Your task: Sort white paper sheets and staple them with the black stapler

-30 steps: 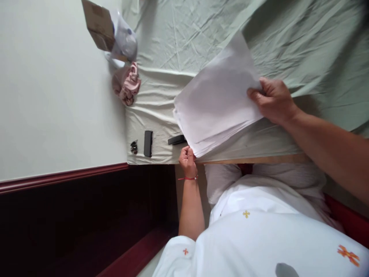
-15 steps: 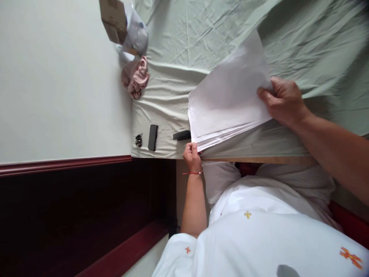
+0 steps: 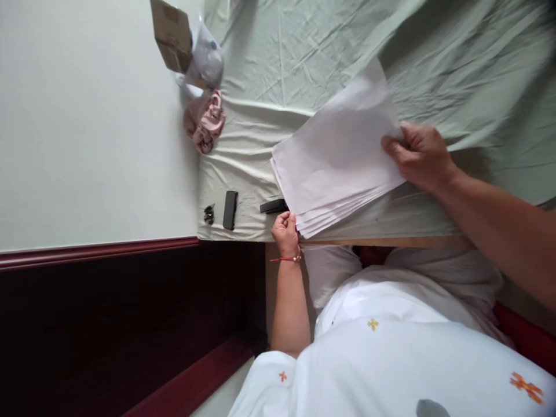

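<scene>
Two hands work one stack of paper (image 3: 334,168), which lies on a pale green sheet (image 3: 304,63) spread over a bed, its near corner jutting past the bed's wooden edge. Taking the stack as the landmark: the green sheet runs under it and well beyond it on every side, creased and rumpled, with a loose fold lifted just past the stack's far corner. A white wall (image 3: 87,116) with a dark red rail stands well apart from the stack. The right hand (image 3: 419,156) rests on the stack's far edge, thumb on top and fingers (image 3: 393,147) curled under, pinching several leaves. The left hand (image 3: 285,231), a red thread at its wrist, sits at the stack's near corner, fingers folded narrow against the fanned edges; whether they grip a leaf I cannot tell. A cardboard box (image 3: 171,35) and a clear plastic bag (image 3: 208,55) lie far from the stack, by the wall, with a bundle of pink cloth (image 3: 205,120) beside them. A black stapler (image 3: 273,206) touches the stack's near corner; a black bar-shaped thing (image 3: 230,209) and a small dark clip (image 3: 209,213) lie a little further off.

The stack looks light and limp; its leaves slide and fan easily, so it is probably best pinched at opposite edges.
</scene>
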`<state>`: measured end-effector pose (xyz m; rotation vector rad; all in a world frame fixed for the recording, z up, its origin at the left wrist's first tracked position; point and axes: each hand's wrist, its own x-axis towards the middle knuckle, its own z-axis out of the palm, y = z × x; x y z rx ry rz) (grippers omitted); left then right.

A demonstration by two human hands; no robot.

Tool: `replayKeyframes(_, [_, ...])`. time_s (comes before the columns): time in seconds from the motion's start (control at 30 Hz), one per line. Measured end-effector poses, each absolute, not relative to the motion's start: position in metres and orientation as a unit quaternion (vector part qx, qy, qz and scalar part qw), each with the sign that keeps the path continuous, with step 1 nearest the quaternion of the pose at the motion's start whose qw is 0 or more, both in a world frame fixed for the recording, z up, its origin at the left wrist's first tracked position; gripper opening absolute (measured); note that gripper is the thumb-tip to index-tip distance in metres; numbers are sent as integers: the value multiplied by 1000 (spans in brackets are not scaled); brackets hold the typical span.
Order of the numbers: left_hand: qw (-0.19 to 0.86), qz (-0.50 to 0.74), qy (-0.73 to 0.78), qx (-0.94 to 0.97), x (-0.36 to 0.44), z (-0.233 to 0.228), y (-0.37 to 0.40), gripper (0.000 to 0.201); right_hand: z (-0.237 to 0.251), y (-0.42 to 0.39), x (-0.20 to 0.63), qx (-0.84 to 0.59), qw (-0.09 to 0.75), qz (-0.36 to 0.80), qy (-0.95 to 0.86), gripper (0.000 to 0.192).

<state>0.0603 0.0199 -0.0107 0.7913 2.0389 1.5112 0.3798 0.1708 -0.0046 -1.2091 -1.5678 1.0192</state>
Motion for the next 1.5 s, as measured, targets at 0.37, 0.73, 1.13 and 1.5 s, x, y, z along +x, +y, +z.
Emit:
replayKeyframes(0.37, [185,524,760,337,61,-13,18,45,-5,170,381,-491,442,403,-633,23])
replayKeyframes(0.73, [100,436,804,391,66,-14,17,28,-3,170,380,-488,447,418,-622,19])
replayKeyframes(1.13, [32,388,827,405,68,-11,18,34,-1,168,379,-491,446,431,-611,20])
replayKeyframes(1.5, [26,377,837,395,75,-9,20,24,-4,170,381,-497,460,431,-596,30])
